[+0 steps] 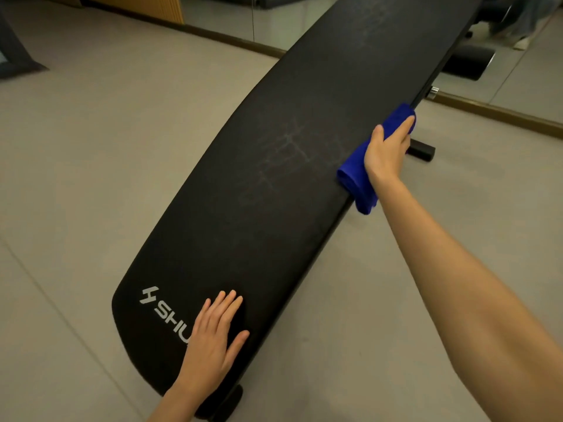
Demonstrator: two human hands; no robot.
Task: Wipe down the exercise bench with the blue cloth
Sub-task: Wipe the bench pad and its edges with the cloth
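Blue cloth (355,181): bunched lengthwise along the right edge of the exercise bench (274,193), about midway along it, hanging partly over the side.
Right hand (387,150): on top of the cloth, fingers curled over it and the bench edge, thumb on the pad side, gripping it.
Left hand (213,333): flat on the near end of the pad, fingers straight and close together, holding nothing, partly covering the white logo (158,306).
Bench: black padding, running diagonally from near left to far right, faint scuffs mid-pad.
Floor (76,147): pale tiles.
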